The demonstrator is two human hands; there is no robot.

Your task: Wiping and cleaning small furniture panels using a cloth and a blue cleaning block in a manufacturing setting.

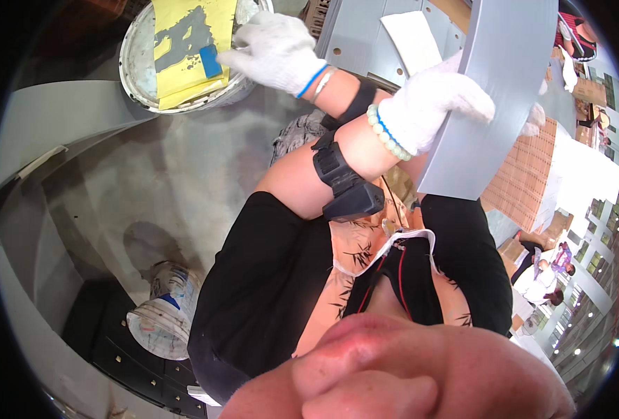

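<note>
My right hand (278,49), in a white knit glove, reaches across to a white bucket (133,77) at the top left. Its fingertips grip a small blue scraper (210,61). The scraper rests on a yellow board (184,77) smeared with grey paste, which lies over the bucket's mouth. My left hand (432,105), also gloved, crosses in front of the right forearm. It grips the edge of a curved grey panel (505,77), thumb on the face and fingers behind. A black strap-on device (344,185) sits on my left forearm.
A second, paint-stained bucket (166,307) stands on the grey floor at the lower left beside a dark cabinet (124,349). Grey perforated panels (365,38) lie at the top. Brown tiled sheets (526,181) and several people (543,279) are at the right.
</note>
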